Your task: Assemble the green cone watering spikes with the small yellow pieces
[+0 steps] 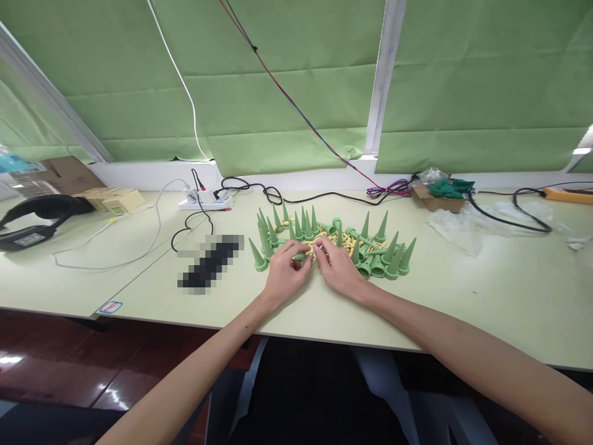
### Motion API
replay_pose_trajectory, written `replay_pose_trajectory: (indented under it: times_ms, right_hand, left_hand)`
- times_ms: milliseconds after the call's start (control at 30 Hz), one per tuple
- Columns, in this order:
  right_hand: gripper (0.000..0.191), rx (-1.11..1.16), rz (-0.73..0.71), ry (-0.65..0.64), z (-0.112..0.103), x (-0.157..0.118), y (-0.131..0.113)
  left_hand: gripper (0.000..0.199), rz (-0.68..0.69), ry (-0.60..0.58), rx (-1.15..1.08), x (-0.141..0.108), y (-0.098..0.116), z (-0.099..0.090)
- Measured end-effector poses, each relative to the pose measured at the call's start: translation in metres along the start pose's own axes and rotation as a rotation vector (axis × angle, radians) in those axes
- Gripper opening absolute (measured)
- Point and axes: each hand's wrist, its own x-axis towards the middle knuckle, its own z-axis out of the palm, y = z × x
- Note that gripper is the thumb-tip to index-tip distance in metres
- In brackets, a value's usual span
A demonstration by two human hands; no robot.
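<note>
My left hand (pixel 288 272) is closed, its thumb and fingers curled around a green plastic cone (pixel 300 256) that is partly hidden by them. Close beside it, the fingertips of my right hand (pixel 337 266) are pinched together near the cone's end. Whatever they grip is too small to make out. Behind both hands lies a pile of small yellow pegs (pixel 328 240). Several green cones stand upright to the left (pixel 259 256) and right (pixel 393 264) of the pile. Others lie on their sides, with hollow bases (pixel 377 269) facing me.
On the pale table (pixel 463 309), a pixelated dark object (pixel 210 262) lies left of the cones. Farther back are a power strip (pixel 206 201), black cable (pixel 306 199) and a small cardboard box (pixel 438 201) with green cloth. Headphones (pixel 39 219) rest at far left; clear plastic bags (pixel 463 225) at right.
</note>
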Motion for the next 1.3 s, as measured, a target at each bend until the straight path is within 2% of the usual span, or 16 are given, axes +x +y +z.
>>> replay_pose_trajectory:
  times_ms: [167, 433, 633, 800, 1167, 1300]
  right_hand:
    - [0.025, -0.047, -0.005, 0.028, 0.001, 0.001, 0.003]
    - [0.042, -0.181, 0.050, 0.046, 0.005, 0.004, 0.011]
    - [0.024, -0.093, 0.056, 0.033, 0.003, 0.001, 0.006]
    - [0.020, -0.067, 0.031, -0.004, 0.003, 0.001, 0.007]
    - [0.037, -0.169, 0.062, 0.006, 0.004, 0.004, 0.011]
    - [0.038, -0.166, 0.058, 0.005, 0.004, 0.004, 0.010]
  left_hand:
    - [0.011, 0.022, -0.027, 0.023, -0.001, 0.001, 0.000]
    - [0.012, 0.061, -0.084, 0.031, -0.001, -0.003, 0.000]
    - [0.010, 0.005, -0.045, 0.040, 0.000, -0.002, 0.000]
    - [0.010, 0.005, -0.053, 0.044, -0.001, -0.003, 0.000]
    - [0.008, 0.029, -0.118, 0.053, -0.002, -0.001, -0.001]
    - [0.009, -0.005, -0.113, 0.041, -0.002, -0.001, -0.001]
